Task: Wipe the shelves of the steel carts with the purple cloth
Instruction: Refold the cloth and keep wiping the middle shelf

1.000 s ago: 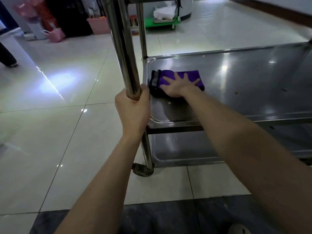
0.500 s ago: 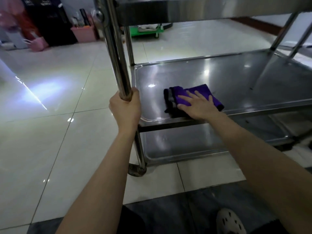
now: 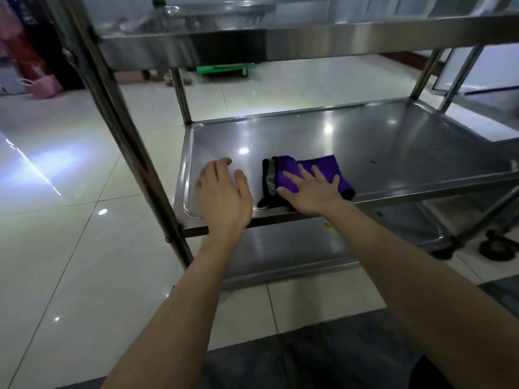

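Observation:
A folded purple cloth point(image 3: 323, 167) with a black and grey edge lies on the middle shelf point(image 3: 379, 141) of a steel cart, near its front rim. My right hand point(image 3: 311, 192) presses flat on the cloth with spread fingers. My left hand point(image 3: 224, 195) hovers open over the shelf's front left corner, fingers relaxed, holding nothing. The cart's front left post point(image 3: 120, 136) stands just left of that hand. An upper shelf point(image 3: 309, 32) runs overhead and a lower shelf point(image 3: 295, 248) sits beneath.
A second steel cart point(image 3: 483, 108) adjoins on the right, with a caster point(image 3: 494, 248) on the floor. Glossy white tiles point(image 3: 70, 248) surround the cart. Far back stand a green dolly point(image 3: 224, 69) and a pink basket point(image 3: 45, 85).
My left hand has let go of the cart's front left post and moved right over the shelf. My right hand slid the cloth from the back left toward the front rim.

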`<state>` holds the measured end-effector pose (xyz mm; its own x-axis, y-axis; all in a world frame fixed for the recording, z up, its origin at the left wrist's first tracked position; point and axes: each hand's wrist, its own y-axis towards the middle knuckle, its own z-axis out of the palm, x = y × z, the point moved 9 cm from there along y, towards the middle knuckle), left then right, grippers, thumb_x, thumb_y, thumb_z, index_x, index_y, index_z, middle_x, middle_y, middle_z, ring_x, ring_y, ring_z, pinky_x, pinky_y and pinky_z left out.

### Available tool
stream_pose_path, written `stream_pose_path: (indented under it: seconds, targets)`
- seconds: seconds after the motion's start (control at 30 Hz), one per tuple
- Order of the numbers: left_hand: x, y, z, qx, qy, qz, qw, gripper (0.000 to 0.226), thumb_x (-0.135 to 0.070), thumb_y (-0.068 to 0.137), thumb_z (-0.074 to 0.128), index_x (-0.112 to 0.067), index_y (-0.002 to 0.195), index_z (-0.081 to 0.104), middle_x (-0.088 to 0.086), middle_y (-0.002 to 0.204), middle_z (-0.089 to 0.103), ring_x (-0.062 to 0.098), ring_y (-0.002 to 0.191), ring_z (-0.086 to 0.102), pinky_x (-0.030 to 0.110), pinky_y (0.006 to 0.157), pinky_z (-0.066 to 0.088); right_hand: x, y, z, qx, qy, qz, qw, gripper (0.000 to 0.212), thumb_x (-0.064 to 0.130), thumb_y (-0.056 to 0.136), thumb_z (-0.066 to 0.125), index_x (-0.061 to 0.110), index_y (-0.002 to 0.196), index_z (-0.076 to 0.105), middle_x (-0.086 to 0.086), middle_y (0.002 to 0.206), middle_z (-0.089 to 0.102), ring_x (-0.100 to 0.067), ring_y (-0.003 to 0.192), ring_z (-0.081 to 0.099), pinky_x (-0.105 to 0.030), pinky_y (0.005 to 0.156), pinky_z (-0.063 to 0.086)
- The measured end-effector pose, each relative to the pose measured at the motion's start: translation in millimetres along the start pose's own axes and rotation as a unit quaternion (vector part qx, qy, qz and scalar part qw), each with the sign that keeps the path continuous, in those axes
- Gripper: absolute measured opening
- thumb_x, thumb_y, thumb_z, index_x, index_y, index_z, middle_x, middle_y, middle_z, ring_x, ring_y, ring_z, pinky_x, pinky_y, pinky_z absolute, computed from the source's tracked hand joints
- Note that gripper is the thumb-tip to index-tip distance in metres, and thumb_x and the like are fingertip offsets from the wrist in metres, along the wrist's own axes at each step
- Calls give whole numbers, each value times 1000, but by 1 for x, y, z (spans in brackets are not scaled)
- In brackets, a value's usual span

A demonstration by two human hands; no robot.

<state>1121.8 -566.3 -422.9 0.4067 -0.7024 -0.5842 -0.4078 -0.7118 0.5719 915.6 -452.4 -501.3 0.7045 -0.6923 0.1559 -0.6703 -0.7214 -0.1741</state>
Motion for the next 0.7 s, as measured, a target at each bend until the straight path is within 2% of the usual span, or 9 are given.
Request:
stream_pose_path:
  seconds: [0.13, 0.23, 0.37, 0.53, 0.7]
  targets:
    - [41, 11, 44, 117, 154, -109, 975, 61, -42, 116, 28, -5, 164, 36, 18, 171, 36, 34, 166, 18, 53, 135, 9, -2, -2, 0, -20, -12, -39, 999, 76, 84, 97, 13, 52, 165, 7, 9, 178, -5, -31, 164, -6, -77, 121, -5]
    - [49, 4, 58, 133, 205, -95, 965, 71, -52, 114, 15, -8, 168, 27, 17, 178, 21, 32, 169, 5, 54, 136, 1, -8, 4, 5, -31, -17, -67, 997, 78, 87, 94, 7, 53, 165, 5, 10, 178, -4, -31, 164, -6, -77, 120, -7]
    - [49, 4, 62, 157, 224, -80, 958, 78, -60, 109, 2, -15, 170, 23, 11, 180, 18, 26, 169, 3, 51, 137, 2, 3, 66, -10, -13, -27, -109, 994, 77, 88, 93, 12, 57, 163, 6, 12, 177, -4, -32, 163, -6, -80, 116, -10]
    - [49, 4, 57, 136, 237, -74, 959, 73, -60, 112, 14, -19, 171, 26, 7, 179, 23, 22, 169, 8, 46, 137, 4, 68, 164, -33, 55, -39, -174, 982, 80, 89, 93, 23, 55, 164, 8, 10, 178, -10, -37, 162, -13, -84, 114, -12]
    - [51, 6, 51, 102, 237, -82, 963, 69, -60, 113, 17, -21, 166, 36, 5, 174, 35, 22, 166, 19, 45, 136, 9, 86, 163, -27, 35, -39, -219, 974, 87, 94, 88, 18, 53, 164, 13, 6, 178, -6, -37, 163, -12, -84, 114, -12]
